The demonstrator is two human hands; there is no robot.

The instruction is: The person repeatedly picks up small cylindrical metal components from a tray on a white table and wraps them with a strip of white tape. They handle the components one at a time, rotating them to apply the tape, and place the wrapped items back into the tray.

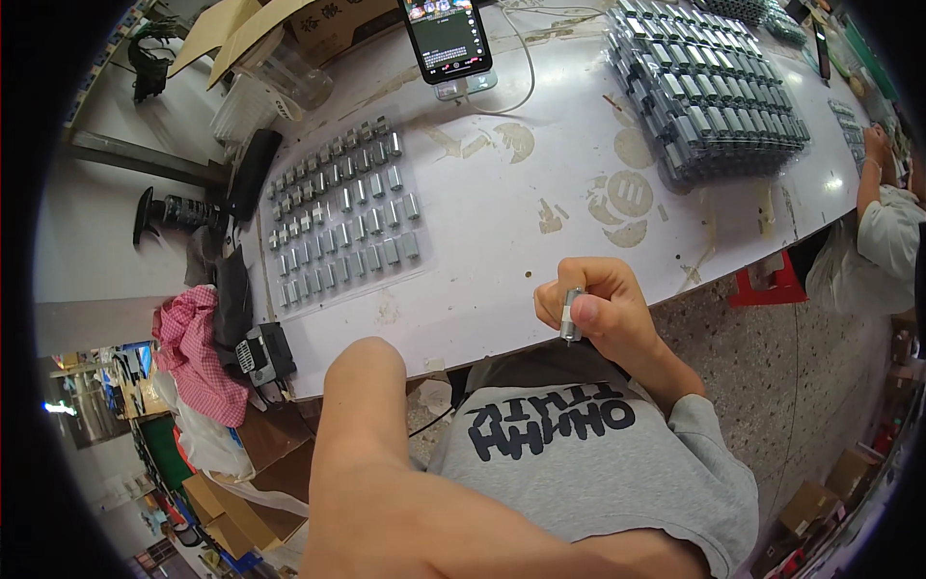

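"Pinching what?"

"A silver cylinder [570, 317]: the right hand [608, 301] is pressing it between thumb and fingers, near the edge of the tabletop [468, 236]. The left hand isn't showing."

"Any tip?"

"I'm favouring a light grip on the barrel, clear of its end."

"And containers?"

"A clear tray [405, 273] is holding similar cylinders [376, 222] in rows; farther right, stacked trays [714, 172] are carrying more."

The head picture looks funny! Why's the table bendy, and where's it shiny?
Head view: the fisheye lens bends straight edges, so the table looks curved in front; head view: white glare shows on its right part, near another person's pale sleeve.
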